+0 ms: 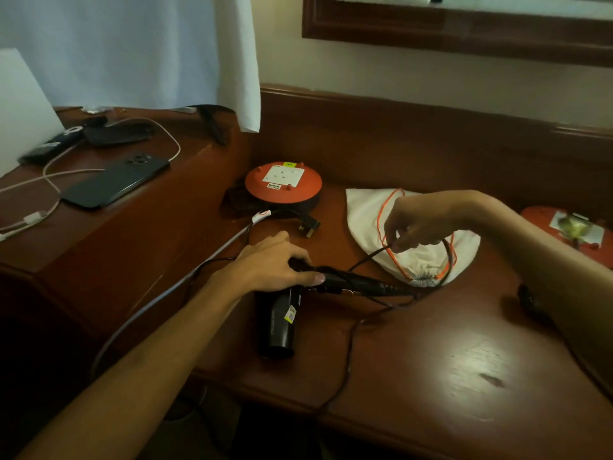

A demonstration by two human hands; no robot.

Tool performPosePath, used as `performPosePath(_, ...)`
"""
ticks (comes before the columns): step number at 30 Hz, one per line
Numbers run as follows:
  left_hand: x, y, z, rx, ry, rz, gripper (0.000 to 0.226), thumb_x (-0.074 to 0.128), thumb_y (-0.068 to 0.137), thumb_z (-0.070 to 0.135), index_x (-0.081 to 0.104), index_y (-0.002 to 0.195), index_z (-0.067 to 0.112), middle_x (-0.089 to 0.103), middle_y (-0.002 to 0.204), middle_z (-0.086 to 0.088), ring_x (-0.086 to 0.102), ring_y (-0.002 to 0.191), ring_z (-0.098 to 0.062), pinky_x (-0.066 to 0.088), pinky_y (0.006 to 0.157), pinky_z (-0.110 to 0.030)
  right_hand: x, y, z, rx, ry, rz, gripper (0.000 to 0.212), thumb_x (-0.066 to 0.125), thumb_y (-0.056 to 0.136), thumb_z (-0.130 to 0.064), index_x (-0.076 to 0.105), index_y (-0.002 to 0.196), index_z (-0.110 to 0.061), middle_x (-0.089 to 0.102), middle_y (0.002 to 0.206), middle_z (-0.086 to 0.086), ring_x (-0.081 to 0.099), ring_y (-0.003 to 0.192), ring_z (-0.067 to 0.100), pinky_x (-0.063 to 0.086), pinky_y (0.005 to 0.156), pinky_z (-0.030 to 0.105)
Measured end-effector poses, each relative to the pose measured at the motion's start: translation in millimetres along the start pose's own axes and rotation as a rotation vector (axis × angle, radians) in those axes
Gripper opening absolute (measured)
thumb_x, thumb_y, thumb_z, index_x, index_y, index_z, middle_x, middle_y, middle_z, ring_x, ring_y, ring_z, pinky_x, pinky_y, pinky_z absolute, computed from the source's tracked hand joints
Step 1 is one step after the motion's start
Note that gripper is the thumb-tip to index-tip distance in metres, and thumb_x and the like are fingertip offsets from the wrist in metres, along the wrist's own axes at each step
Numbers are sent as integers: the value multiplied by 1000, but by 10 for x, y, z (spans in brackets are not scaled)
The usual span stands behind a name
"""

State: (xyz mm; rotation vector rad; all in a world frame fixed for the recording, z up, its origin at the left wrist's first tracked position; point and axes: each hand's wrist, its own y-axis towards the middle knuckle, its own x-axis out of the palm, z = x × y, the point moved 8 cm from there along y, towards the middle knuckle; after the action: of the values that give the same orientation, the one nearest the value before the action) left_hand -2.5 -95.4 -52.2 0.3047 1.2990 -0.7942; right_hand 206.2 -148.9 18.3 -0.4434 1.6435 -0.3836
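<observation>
Smartphone: dark, flat and glossy, on the raised ledge.
Left hand: fingers curled over the hair dryer, holding it down.
Hair dryer: black matte plastic with a round barrel, lying mid-tabletop.
Extension reel: red disc with a white socket plate, behind the dryer.
Cord: thin, black and flexible, looping up from the handle end.
Right hand: pinches the cord with thumb and fingertips, above the white cloth drawstring bag.
Advice: probably coiling; make even, loose loops, with no sharp bend at the handle.
Tabletop: dark polished wood.
</observation>
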Motion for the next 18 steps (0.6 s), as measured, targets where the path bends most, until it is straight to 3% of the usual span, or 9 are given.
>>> performPosePath(3,-6,-36,-51,7,-46,33,61,52,79,83,63,123,42,40,103,8,48,101,-15,43,82,-39,34,23,255,158,9,158,25,61,100,-30,66,88,-8,72,78,15,66,50,19,52,52,31)
performPosePath(6,-20,-64,-58,8,-67,59,60,54,78,83,64,122,43,41,104,9,51,106,-15,44,84,-38,105,161,298,215,3,436,42,60,97,-44,68,79,-7,65,67,7,61,55,22,50,57,34)
performPosePath(9,19,-63,37,-8,36,55,62,53,76,86,65,120,43,40,105,5,52,113,-22,41,84,-38,42,194,91,84,438,545,41,65,97,-35,66,69,-5,50,50,2,47,41,16,41,42,28)
performPosePath(12,23,-6,102,-67,51,80,57,54,77,85,67,112,42,45,116,-1,51,121,-29,40,89,-43,-72,67,-459,-141,749,410,38,63,99,-29,69,85,6,37,44,-4,35,37,12,34,38,24)
performPosePath(16,-13,46,1,-102,-31,98,38,59,88,66,66,115,40,41,113,-2,53,116,-28,42,85,-40,267,-181,-1161,-389,606,243,28,60,101,-24,75,88,-5,50,51,2,46,42,12,38,41,22)
performPosePath(18,-11,17,-111,-110,-113,126,44,62,84,71,68,115,41,42,110,1,54,110,-25,46,88,-39,557,-234,-1210,-432,642,227,25,60,102,-22,74,85,-11,49,54,7,46,44,18,39,42,24)
